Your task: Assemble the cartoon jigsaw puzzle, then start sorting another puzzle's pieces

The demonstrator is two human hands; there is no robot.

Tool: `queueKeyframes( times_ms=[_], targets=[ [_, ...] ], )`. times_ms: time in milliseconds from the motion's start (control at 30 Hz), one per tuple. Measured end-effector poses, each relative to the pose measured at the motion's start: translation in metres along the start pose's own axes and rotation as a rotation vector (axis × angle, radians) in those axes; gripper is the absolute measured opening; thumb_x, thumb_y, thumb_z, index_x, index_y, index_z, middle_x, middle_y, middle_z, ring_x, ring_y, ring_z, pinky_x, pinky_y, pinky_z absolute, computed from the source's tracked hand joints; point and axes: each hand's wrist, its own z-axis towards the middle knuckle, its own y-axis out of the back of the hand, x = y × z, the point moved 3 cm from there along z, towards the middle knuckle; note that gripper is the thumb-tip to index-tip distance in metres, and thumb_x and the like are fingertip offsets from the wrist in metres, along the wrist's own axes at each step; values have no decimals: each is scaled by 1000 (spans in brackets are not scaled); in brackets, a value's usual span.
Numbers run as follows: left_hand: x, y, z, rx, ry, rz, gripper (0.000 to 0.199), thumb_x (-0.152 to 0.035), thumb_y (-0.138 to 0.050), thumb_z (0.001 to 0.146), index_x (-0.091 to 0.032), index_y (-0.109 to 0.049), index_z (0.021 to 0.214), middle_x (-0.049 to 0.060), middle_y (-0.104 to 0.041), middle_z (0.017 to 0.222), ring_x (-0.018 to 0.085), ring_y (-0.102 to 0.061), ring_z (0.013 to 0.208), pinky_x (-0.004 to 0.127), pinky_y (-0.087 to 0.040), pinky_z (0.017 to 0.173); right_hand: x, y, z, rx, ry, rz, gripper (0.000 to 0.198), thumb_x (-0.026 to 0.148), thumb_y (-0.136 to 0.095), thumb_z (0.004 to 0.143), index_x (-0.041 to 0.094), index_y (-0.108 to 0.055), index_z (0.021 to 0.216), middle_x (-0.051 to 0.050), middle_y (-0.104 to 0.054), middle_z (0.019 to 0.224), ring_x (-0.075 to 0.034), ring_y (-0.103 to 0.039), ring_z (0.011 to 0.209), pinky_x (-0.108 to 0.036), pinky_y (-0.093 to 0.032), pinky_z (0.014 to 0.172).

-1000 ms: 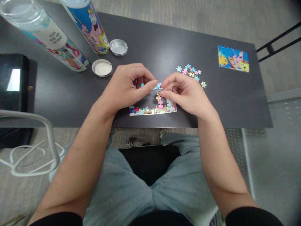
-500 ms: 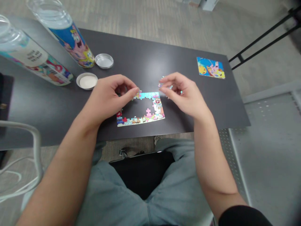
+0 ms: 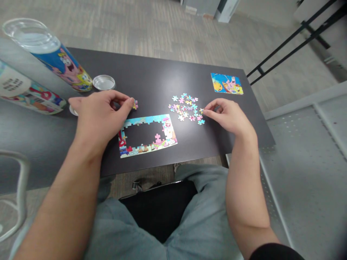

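Note:
My left hand [image 3: 104, 112] pinches a small pink and yellow jigsaw piece [image 3: 136, 105] just above the top left corner of a puzzle frame [image 3: 143, 148]. The frame's border is joined up, and its inside shows bare table apart from a pink piece [image 3: 157, 138] attached at the lower right. To the right of it lies a loose pile of jigsaw pieces [image 3: 185, 107]. At the pile's right edge my right hand [image 3: 227, 115] is closed at the fingertips on a small pale yellow jigsaw piece [image 3: 201, 111]; whether it is lifted I cannot tell.
A picture card [image 3: 227, 83] lies at the far right of the dark table [image 3: 151, 79]. On the left stand two clear-topped cartoon canisters, one blue [image 3: 69, 68] and one white [image 3: 32, 92]. A metal lid [image 3: 104, 82] sits beside them; another lid [image 3: 73, 110] is mostly behind my left hand.
The view has shifted. My right hand has moved rightward to the far side of the pile, uncovering it. My left hand has drawn slightly away from the frame, still pinching its piece.

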Motion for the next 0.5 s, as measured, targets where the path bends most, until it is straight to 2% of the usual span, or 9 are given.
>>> queueKeyframes(
  times_ms=[133,267,333,433,500],
  targets=[
    [-5,0,-2,6,-13,40,33,-59,-74,106,-31,-91,105,4,-76,85,38,-71,98,62,-30,114,1,4,-6,81,-47,40,32,54,-96,90,24,-91,99,-4,-83,89,-20,-59,73,-38,-50,73],
    [-5,2,-4,24,-9,59,36,-60,-76,107,-29,-92,115,9,-88,108,43,-74,114,67,-29,116,3,-1,-8,108,-58,83,42,61,-102,86,23,-89,98,-7,-86,95,-20,-62,76,-38,-51,73],
    [-3,2,-4,53,-25,81,40,-63,-75,108,-28,-93,119,10,-89,116,42,-75,117,66,-32,118,5,-5,-8,108,-50,95,45,64,-104,85,24,-89,98,-7,-86,95,-21,-61,77,-39,-52,75],
    [0,0,-2,102,-66,114,47,-60,-69,111,-24,-93,128,11,-87,121,36,-73,112,54,-43,110,9,-9,-8,90,-15,90,38,57,-104,87,24,-89,100,-6,-84,97,-21,-60,77,-40,-51,77],
    [2,-3,0,164,-98,127,55,-58,-62,115,-17,-91,137,15,-85,125,37,-71,114,51,-46,105,12,-10,-7,76,47,73,32,49,-105,89,25,-90,103,-5,-83,101,-20,-58,78,-40,-51,79]
  ],
)
